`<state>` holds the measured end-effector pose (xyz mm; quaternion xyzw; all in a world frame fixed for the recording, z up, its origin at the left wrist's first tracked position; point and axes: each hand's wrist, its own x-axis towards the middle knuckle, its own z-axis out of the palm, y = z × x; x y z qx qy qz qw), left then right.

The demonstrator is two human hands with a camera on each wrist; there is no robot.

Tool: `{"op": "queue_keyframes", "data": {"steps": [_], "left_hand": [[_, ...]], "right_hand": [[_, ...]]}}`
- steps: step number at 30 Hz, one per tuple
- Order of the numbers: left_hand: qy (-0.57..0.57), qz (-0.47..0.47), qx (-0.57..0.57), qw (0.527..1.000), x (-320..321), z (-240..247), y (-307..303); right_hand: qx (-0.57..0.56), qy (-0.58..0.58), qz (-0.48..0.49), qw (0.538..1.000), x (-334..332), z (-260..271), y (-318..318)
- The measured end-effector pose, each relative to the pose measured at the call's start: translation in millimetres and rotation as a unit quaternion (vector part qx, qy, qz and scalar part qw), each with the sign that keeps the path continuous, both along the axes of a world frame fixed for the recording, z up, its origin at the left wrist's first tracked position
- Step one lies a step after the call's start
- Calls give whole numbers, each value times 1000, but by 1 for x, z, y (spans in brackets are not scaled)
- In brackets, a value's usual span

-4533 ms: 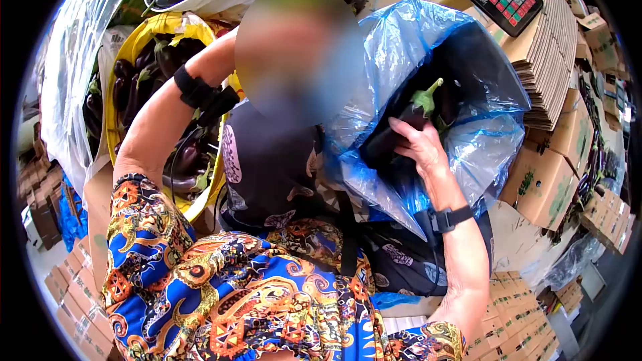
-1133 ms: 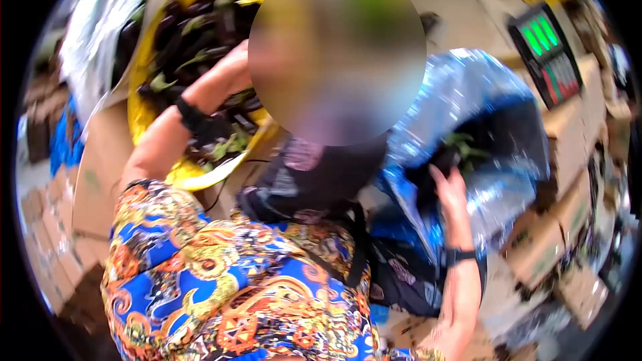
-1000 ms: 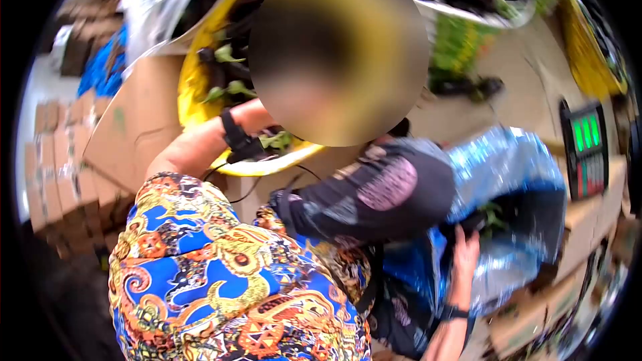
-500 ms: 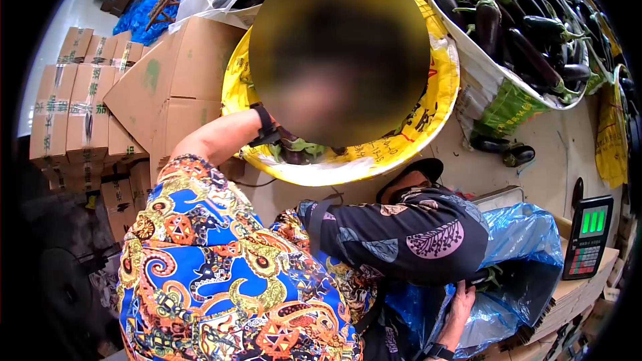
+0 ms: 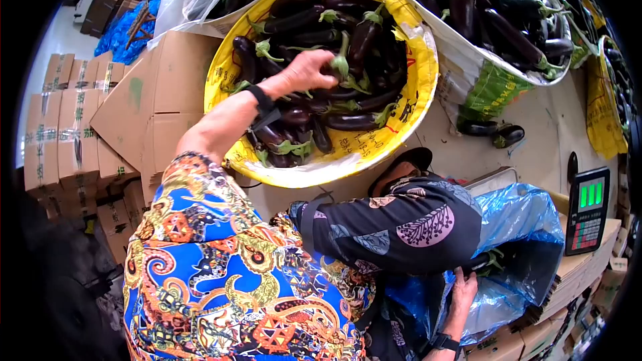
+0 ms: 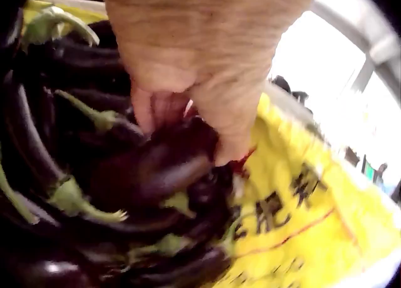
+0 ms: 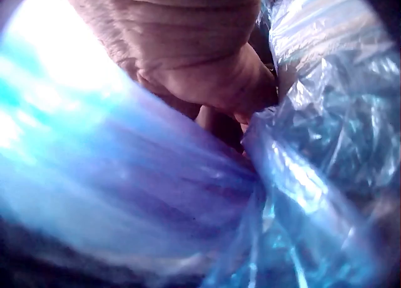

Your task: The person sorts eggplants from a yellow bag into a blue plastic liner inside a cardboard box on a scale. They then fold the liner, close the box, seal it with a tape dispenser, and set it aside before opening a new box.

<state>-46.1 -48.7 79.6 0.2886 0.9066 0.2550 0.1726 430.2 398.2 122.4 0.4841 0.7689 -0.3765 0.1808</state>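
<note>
My left hand [image 5: 307, 72] is over the yellow sack [image 5: 221, 87] full of glossy dark purple eggplants. Its fingers and thumb grip one eggplant [image 6: 156, 166] among the others, close to a green stem [image 5: 340, 63]. In the left wrist view the thumb lies on the side toward the sack's printed yellow wall. My right hand [image 5: 461, 291] reaches to the mouth of a blue plastic bag [image 5: 518, 217], fingertips right at a dark eggplant [image 5: 476, 264] with a green cap. In the right wrist view its fingers are mostly hidden by bag film, so I cannot tell their hold.
A bent leg in dark patterned cloth [image 5: 401, 230] lies between sack and bag. A white sack [image 5: 491, 60] of eggplants stands back right, with loose eggplants [image 5: 507, 136] on the floor before it. A scale display [image 5: 588, 210] stands at right; cardboard boxes [image 5: 77, 120] are stacked at left.
The head view has swung left, bringing the yellow sack to the middle. My left hand, blurred over earlier, now shows on an eggplant there. My right hand stays at the blue bag's eggplant.
</note>
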Motion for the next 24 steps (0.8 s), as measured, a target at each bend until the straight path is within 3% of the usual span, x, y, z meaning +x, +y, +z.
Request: {"op": "queue_keyframes", "data": {"steps": [1, 2, 3, 5, 8, 11, 14, 16, 17, 18, 19, 20, 21, 22, 23, 24], "left_hand": [[-133, 47, 101, 985, -7, 14, -1], [-263, 131, 153, 944, 4, 59, 15], [-341, 156, 242, 895, 6, 70, 20], [-435, 111, 342, 825, 10, 87, 35], [-493, 63, 393, 773, 16, 94, 66], [-535, 28, 437, 723, 22, 98, 98], [-583, 8, 461, 669, 23, 94, 128], [-588, -22, 466, 661, 29, 102, 149], [-597, -39, 466, 652, 34, 107, 162], [-594, -24, 448, 667, 38, 118, 171], [-598, -70, 446, 662, 41, 121, 184], [-588, -53, 443, 674, 47, 125, 197], [-577, -36, 440, 687, 50, 129, 207], [-580, -84, 433, 685, 47, 128, 216], [-578, -131, 427, 683, 46, 130, 228], [-537, -114, 393, 738, 57, 143, 243]], "right_hand": [[5, -4, 1, 1000, 0, 0, -1], [11, -6, 3, 1000, -3, 1, -1], [18, -8, 3, 1000, -4, 1, -2], [15, -19, 4, 1000, 0, -2, 1], [19, -51, 17, 998, -4, 8, -4], [103, -17, 127, 986, 7, 9, -9], [76, -22, 114, 990, 8, 16, -12], [48, -22, 89, 995, 8, 13, -9], [44, -5, 29, 999, 4, 12, -13], [5, 25, -10, 1000, -9, 26, -16], [16, 33, -27, 999, -8, 18, -15], [19, 13, -53, 998, -11, 12, -11], [14, 69, -90, 993, -3, -12, -4], [-37, 105, -148, 983, 4, -39, 6], [-123, 150, -246, 950, -5, -30, 8], [-212, 196, -347, 892, -16, -7, 8]]}}
